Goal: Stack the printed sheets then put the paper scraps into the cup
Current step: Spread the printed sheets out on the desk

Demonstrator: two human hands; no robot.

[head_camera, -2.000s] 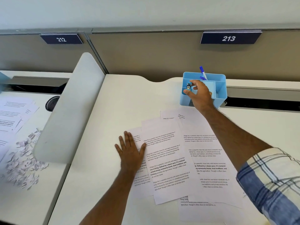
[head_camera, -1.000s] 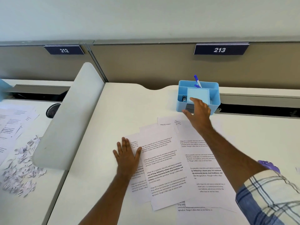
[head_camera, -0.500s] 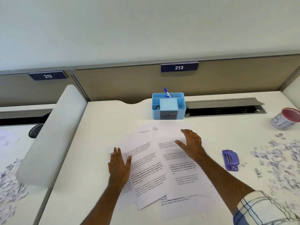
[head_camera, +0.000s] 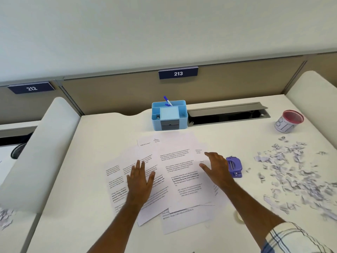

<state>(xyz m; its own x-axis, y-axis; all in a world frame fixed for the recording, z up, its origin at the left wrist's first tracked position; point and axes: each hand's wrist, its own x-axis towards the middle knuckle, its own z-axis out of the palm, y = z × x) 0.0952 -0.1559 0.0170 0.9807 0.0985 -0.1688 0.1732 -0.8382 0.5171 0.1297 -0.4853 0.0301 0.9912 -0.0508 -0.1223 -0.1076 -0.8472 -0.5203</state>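
Head view shows our white surface [head_camera: 102,136] carrying the printed sheets [head_camera: 182,172], fanned loosely at the centre and overlapping at odd angles. From them, the paper scraps [head_camera: 291,172] lie scattered at three o'clock, and the cup [head_camera: 287,122] stands well apart at two o'clock. Our left hand [head_camera: 140,181] presses flat on the left pages, fingers straight and spread, holding nothing. Our right hand [head_camera: 216,166] rests at the right edge of the sheets, fingers relaxed and apart, gripping nothing. We judge it best to sweep both palms inward, square the edges together, then lift the pile clear of the purple hole punch [head_camera: 234,167] just beside our right hand.
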